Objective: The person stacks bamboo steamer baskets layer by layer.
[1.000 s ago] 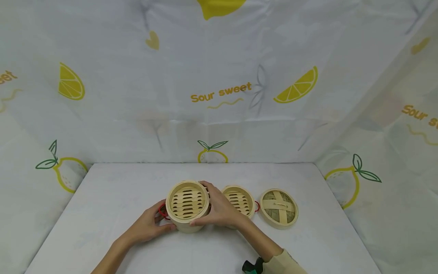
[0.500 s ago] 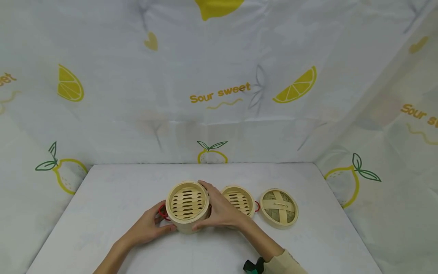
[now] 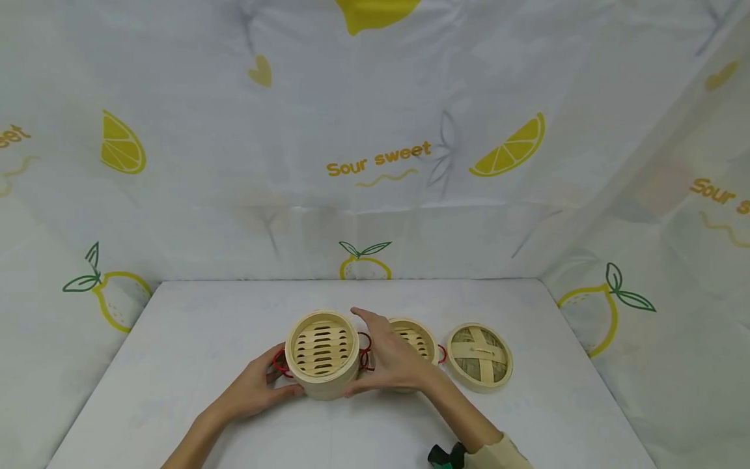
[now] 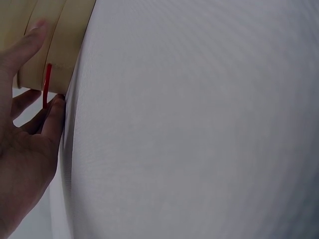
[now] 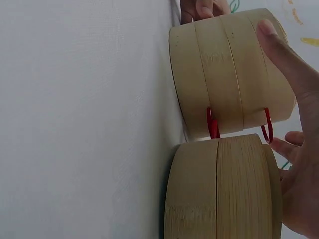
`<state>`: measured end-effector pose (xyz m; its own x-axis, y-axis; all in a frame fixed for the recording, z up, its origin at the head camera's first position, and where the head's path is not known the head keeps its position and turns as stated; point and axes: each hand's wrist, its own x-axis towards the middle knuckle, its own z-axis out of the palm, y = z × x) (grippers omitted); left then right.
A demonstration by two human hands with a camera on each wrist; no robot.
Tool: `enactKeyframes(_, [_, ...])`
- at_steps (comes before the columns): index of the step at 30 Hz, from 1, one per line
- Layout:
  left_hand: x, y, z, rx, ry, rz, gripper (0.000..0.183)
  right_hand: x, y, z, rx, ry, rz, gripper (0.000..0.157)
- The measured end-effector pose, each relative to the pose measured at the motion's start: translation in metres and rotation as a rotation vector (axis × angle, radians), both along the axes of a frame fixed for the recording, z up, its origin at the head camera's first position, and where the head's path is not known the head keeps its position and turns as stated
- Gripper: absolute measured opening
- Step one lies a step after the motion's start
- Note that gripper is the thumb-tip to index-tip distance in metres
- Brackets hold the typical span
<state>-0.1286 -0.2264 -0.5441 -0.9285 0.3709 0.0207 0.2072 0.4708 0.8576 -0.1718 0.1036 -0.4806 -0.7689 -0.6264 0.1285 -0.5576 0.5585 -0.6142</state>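
A stack of small round bamboo steamer baskets point(image 3: 321, 384) stands on the white table, its slatted top basket facing up. Red loops point(image 3: 365, 352) stick out at its right side. My left hand point(image 3: 253, 387) holds the stack low on the left, thumb at the front and fingers behind, beside another red loop point(image 4: 47, 84). At the stack's right side my right hand point(image 3: 401, 358) is spread, fingers away from the wall. Its thumb point(image 5: 281, 50) overlaps the upper basket in the right wrist view. Close behind that hand stands a second bamboo steamer point(image 5: 219, 194), partly hidden.
To the right lies a round woven bamboo lid point(image 3: 479, 355) with crossed strips. The table point(image 3: 234, 312) meets a lemon-printed cloth backdrop point(image 3: 375, 215) at the back and sides. A black device point(image 3: 446, 454) shows near the right sleeve point(image 3: 498, 454).
My right hand has loosened from the stack and moved slightly right, uncovering the red loops there. The left hand and the stack stay where they were.
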Motion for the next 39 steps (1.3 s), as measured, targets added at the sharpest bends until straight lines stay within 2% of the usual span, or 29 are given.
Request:
enactKeyframes(14, [-0.002, 0.0, 0.0, 0.009, 0.0, 0.0, 0.09, -0.002, 0.041, -0.005, 0.111, 0.134, -0.106, 0.149])
enactKeyframes(20, [-0.002, 0.0, 0.0, 0.01, 0.006, -0.001, 0.09, -0.001, 0.06, -0.006, 0.115, 0.122, -0.147, 0.148])
enactKeyframes(32, [0.001, 0.0, 0.0, 0.001, -0.021, 0.011, 0.092, -0.001, 0.084, -0.016, 0.134, 0.063, -0.153, 0.144])
enactKeyframes(39, [0.002, 0.001, 0.001, 0.003, -0.015, 0.011, 0.093, 0.002, 0.093, -0.02, 0.152, 0.084, -0.158, 0.142])
